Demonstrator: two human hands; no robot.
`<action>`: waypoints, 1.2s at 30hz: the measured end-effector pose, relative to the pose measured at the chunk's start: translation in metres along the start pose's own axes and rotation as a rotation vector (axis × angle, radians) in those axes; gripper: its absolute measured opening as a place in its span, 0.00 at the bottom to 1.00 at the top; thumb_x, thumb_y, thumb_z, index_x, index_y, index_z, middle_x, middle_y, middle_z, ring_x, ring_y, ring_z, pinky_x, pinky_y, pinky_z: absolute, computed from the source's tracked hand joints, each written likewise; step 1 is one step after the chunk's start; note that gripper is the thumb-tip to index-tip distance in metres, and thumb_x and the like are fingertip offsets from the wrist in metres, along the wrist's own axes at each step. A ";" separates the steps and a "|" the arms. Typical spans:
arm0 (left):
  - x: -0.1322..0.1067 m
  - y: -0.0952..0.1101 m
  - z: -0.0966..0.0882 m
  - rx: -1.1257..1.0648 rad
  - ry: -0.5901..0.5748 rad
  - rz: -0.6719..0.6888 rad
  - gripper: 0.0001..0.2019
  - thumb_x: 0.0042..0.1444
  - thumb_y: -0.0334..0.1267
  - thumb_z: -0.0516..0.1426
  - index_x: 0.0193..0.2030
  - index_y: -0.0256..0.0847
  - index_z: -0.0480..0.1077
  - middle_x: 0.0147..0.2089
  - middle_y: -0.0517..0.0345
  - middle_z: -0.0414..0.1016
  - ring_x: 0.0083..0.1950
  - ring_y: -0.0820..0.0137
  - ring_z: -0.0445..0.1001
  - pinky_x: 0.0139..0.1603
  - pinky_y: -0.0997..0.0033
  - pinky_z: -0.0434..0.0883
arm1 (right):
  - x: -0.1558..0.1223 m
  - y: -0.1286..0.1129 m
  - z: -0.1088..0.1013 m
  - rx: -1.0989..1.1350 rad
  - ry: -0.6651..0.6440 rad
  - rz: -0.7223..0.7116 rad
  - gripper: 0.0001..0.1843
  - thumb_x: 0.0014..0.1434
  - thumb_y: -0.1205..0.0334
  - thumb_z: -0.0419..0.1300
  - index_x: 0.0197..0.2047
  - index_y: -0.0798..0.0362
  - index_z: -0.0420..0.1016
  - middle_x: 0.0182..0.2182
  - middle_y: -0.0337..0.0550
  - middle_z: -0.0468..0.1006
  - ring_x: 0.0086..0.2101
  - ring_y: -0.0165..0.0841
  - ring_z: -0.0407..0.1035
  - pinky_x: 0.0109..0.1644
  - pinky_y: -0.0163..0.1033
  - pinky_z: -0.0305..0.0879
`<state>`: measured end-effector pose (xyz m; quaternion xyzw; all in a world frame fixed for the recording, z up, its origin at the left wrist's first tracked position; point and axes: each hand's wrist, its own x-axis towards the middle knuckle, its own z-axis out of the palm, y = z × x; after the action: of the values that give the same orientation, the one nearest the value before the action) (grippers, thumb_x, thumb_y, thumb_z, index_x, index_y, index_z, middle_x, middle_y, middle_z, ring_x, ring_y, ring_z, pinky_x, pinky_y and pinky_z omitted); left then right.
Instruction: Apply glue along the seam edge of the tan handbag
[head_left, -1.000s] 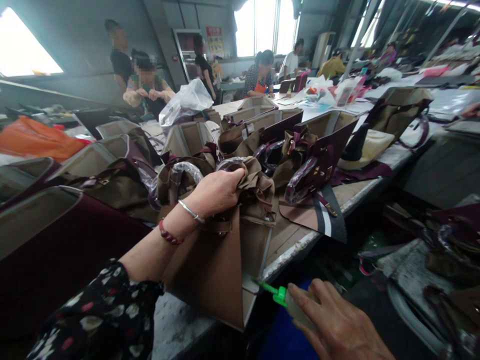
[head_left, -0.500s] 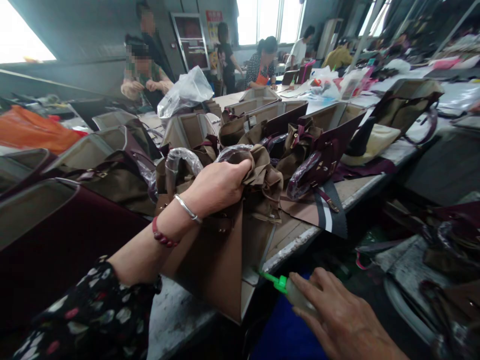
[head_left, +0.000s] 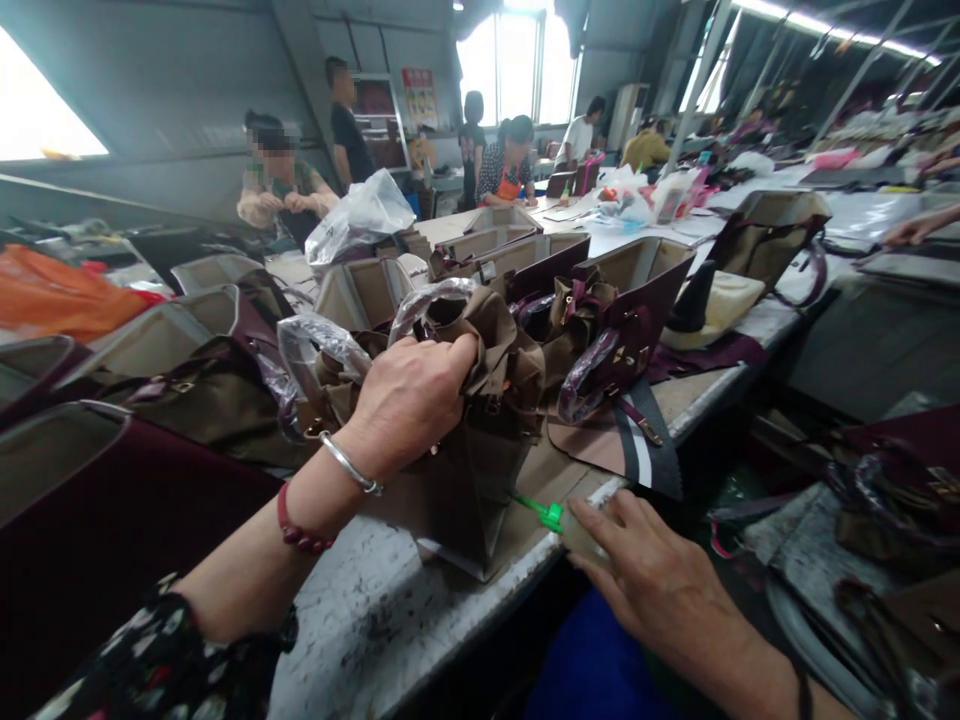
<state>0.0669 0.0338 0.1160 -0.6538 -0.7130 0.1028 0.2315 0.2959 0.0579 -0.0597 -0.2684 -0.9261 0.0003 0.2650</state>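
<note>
My left hand [head_left: 405, 400] is closed over the bunched top of a brown handbag [head_left: 465, 480] that stands at the near edge of the worktable [head_left: 375, 610]. My right hand [head_left: 645, 580] grips a small squeeze bottle with a green nozzle [head_left: 544, 513]. The nozzle tip touches the lower side edge of the brown bag. A silver bangle and a red bead bracelet sit on my left wrist.
Several brown and maroon handbags [head_left: 622, 330] with plastic-wrapped handles crowd the table. A dark maroon bag [head_left: 112, 520] stands at my left. A clear plastic sack [head_left: 360, 215] lies farther back. Other people [head_left: 281, 185] work at the far end. Leather pieces lie on the floor at right.
My left hand has pulled the brown bag back onto the table and turned it. My right hand followed, keeping the green nozzle at the bag's lower edge.
</note>
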 end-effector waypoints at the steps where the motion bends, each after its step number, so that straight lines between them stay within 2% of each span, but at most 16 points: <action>1: 0.001 0.000 0.000 -0.001 -0.012 -0.001 0.09 0.53 0.27 0.48 0.41 0.37 0.62 0.33 0.51 0.72 0.39 0.59 0.73 0.39 0.67 0.65 | 0.004 0.003 0.003 -0.021 0.001 0.003 0.22 0.55 0.65 0.59 0.54 0.54 0.66 0.37 0.47 0.65 0.37 0.37 0.65 0.35 0.36 0.67; 4: 0.004 -0.001 0.001 -0.002 -0.011 -0.014 0.10 0.52 0.27 0.48 0.41 0.38 0.62 0.32 0.52 0.72 0.39 0.60 0.73 0.38 0.67 0.65 | 0.012 0.010 0.015 -0.062 -0.003 0.006 0.19 0.55 0.64 0.58 0.51 0.53 0.69 0.37 0.47 0.66 0.37 0.36 0.65 0.35 0.34 0.66; 7: 0.004 -0.004 0.003 -0.017 0.015 -0.006 0.09 0.51 0.27 0.48 0.39 0.38 0.62 0.31 0.52 0.71 0.38 0.59 0.73 0.36 0.66 0.64 | 0.015 0.012 0.022 -0.066 -0.014 0.005 0.20 0.51 0.66 0.61 0.50 0.53 0.70 0.37 0.47 0.66 0.36 0.37 0.66 0.32 0.34 0.66; 10: 0.003 -0.006 0.006 -0.031 0.038 0.002 0.09 0.51 0.26 0.48 0.39 0.38 0.62 0.31 0.53 0.71 0.36 0.60 0.73 0.36 0.66 0.64 | 0.015 0.011 0.021 -0.040 -0.023 0.003 0.22 0.50 0.68 0.62 0.50 0.53 0.70 0.38 0.48 0.66 0.37 0.38 0.66 0.33 0.35 0.68; 15: 0.003 -0.006 0.007 -0.034 0.047 0.004 0.09 0.50 0.26 0.48 0.38 0.39 0.62 0.30 0.53 0.71 0.36 0.60 0.72 0.35 0.66 0.63 | 0.019 0.011 0.020 0.010 -0.058 0.020 0.22 0.54 0.68 0.59 0.54 0.53 0.68 0.39 0.49 0.65 0.39 0.39 0.66 0.39 0.39 0.70; 21: 0.004 -0.006 0.007 -0.031 0.031 0.028 0.09 0.51 0.26 0.48 0.38 0.39 0.62 0.29 0.54 0.70 0.35 0.61 0.72 0.34 0.67 0.62 | 0.016 0.012 0.027 0.060 -0.137 0.031 0.21 0.54 0.68 0.59 0.52 0.51 0.68 0.41 0.49 0.66 0.39 0.39 0.66 0.37 0.41 0.71; 27: -0.004 -0.007 0.008 -0.040 0.125 0.068 0.09 0.48 0.25 0.48 0.35 0.40 0.62 0.26 0.56 0.67 0.30 0.62 0.70 0.31 0.66 0.59 | 0.012 0.011 0.018 0.086 -0.145 0.038 0.21 0.54 0.67 0.60 0.52 0.50 0.68 0.42 0.50 0.66 0.40 0.41 0.67 0.38 0.46 0.72; 31: -0.015 -0.006 0.004 -0.074 0.184 0.124 0.09 0.43 0.24 0.49 0.31 0.41 0.60 0.23 0.57 0.64 0.27 0.64 0.66 0.30 0.67 0.59 | 0.011 0.010 0.011 0.125 -0.208 0.033 0.24 0.50 0.70 0.63 0.51 0.49 0.69 0.43 0.50 0.65 0.40 0.41 0.67 0.37 0.46 0.73; 36: -0.028 -0.004 0.000 -0.088 0.242 0.162 0.09 0.41 0.23 0.48 0.28 0.42 0.57 0.21 0.59 0.61 0.24 0.66 0.63 0.28 0.68 0.58 | 0.013 0.007 0.004 0.140 -0.290 0.096 0.20 0.54 0.68 0.61 0.51 0.48 0.69 0.43 0.49 0.65 0.42 0.42 0.66 0.39 0.48 0.71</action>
<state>0.0644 0.0059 0.1125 -0.7262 -0.6288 0.0101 0.2777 0.2882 0.0710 -0.0575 -0.2903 -0.9386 0.1162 0.1461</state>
